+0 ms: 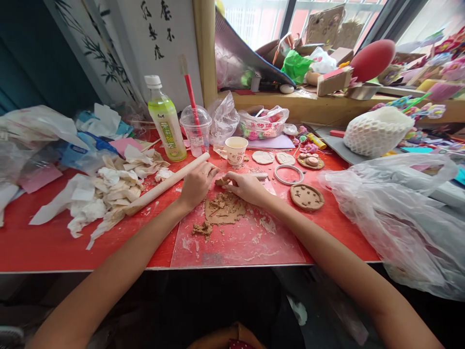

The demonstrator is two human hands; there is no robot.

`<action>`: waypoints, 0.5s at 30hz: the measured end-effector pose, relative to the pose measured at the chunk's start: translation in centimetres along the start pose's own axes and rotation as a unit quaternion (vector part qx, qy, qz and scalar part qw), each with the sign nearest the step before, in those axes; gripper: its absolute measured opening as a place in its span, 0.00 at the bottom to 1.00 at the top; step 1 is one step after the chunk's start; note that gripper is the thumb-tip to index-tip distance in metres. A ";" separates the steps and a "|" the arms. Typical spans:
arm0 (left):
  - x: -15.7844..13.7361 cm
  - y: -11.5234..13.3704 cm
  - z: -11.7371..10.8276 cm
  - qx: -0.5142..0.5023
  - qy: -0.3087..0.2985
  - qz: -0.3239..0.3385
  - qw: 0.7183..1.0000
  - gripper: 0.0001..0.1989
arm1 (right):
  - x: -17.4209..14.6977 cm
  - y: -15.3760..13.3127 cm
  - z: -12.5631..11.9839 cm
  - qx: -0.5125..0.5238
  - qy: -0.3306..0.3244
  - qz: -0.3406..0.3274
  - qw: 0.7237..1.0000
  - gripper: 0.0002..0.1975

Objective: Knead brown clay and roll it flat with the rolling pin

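My right hand (247, 188) is closed, thumb and fingers pinching a small lump of brown clay (220, 182). Close beside it, my left hand (198, 183) has its fingers curled together. What they hold, if anything, is hidden. Below both hands lies a rough, flattened clay slab (225, 211) on a clear sheet (240, 249) strewn with crumbs. A smaller torn clay clump (202, 230) sits at the slab's lower left. The long rolling pin (163, 186) lies diagonally, its upper end just behind my left hand. Past my right fingers a short pale rod (258, 176) shows.
Behind my hands stand a paper cup (236, 151), a lidded plastic cup (196, 131) and a green drink bottle (166, 121). On the right are a ring (288, 174), a decorated clay disc (307, 197) and a plastic bag (392, 208). Crumpled tissues (109, 189) lie left.
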State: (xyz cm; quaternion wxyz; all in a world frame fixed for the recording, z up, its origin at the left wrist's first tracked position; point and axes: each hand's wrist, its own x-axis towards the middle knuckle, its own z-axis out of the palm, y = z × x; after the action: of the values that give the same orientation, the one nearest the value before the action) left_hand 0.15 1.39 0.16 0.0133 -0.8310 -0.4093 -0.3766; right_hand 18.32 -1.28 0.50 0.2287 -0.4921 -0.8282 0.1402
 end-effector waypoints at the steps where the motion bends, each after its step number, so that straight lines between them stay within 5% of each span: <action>1: 0.0 0.0 0.0 0.007 -0.005 0.001 1.000 0.09 | 0.0 0.1 0.0 0.002 0.001 -0.004 1.000 0.10; 15: 0.0 0.8 -0.8 0.004 0.010 0.031 0.999 0.06 | 0.0 0.2 0.2 -0.017 0.008 -0.012 1.000 0.11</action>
State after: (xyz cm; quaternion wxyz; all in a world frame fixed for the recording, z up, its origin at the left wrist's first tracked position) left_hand 0.24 0.56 0.95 0.0327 -0.8392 -0.3850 -0.3827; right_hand 18.38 -1.16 0.27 0.2284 -0.4872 -0.8344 0.1193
